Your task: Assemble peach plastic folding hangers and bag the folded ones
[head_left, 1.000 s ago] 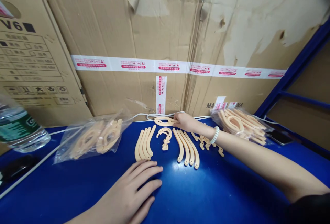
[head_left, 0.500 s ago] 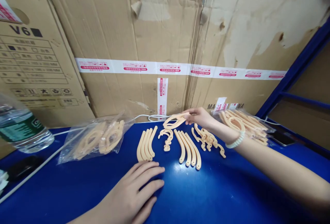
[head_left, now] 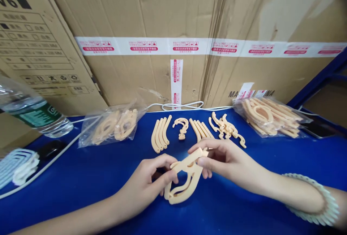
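Both hands hold a beige plastic folding hanger above the blue table, its curved arms folded into a loop. My left hand is closed on its left end, thumb on top. The fingers of my right hand pinch the other end. Behind the hands lie a row of curved hanger arms, a small stack of hanger hooks and a second row of arms, partly hidden by my right hand. A loose pile of S-shaped pieces lies to their right.
Clear plastic bags of hangers lie at left and right. A water bottle and a black object are at the left. A white cable runs along the cardboard behind. A dark phone-like slab lies far right.
My right hand has brought the hanger from the back of the table towards me. My left hand has risen from the table and closed on it. The view has tilted down.
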Demonstrator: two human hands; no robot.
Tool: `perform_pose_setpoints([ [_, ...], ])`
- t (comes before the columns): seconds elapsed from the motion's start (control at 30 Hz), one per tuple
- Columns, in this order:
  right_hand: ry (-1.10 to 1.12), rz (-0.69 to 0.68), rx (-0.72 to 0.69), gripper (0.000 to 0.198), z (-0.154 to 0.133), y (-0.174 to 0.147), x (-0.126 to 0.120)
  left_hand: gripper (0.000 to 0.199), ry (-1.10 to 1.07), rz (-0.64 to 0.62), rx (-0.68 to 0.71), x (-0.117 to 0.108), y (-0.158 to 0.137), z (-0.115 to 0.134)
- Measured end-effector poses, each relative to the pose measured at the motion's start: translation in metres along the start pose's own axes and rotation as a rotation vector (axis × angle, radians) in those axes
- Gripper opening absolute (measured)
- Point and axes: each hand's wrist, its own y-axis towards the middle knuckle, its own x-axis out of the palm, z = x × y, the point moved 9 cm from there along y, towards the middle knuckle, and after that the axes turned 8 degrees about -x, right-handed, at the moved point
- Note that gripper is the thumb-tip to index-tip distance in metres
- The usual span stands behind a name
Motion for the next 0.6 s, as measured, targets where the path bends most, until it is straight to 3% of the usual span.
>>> perform_pose_setpoints([
  [0.17,-0.029,-0.026,0.163,0.034,0.011,0.001,-0.01,0.019,-0.056,0.153,0.079,-0.013,-0.007,0.006],
  [0.27,-0.151,0.055,0.117,0.033,0.002,0.005,-0.029,0.015,-0.049,0.295,0.172,-0.028,-0.014,0.016],
  [0.37,-0.144,0.226,0.01,0.028,-0.007,0.006,-0.047,0.016,-0.058,0.387,0.207,-0.041,-0.021,0.019],
  [0.47,0.043,0.315,-0.042,0.025,-0.003,0.005,-0.049,0.021,-0.085,0.322,0.176,-0.041,-0.019,0.016],
  [0.6,0.221,0.232,0.011,0.028,0.016,0.005,-0.025,0.028,-0.248,-0.046,0.104,-0.01,-0.007,0.012],
])
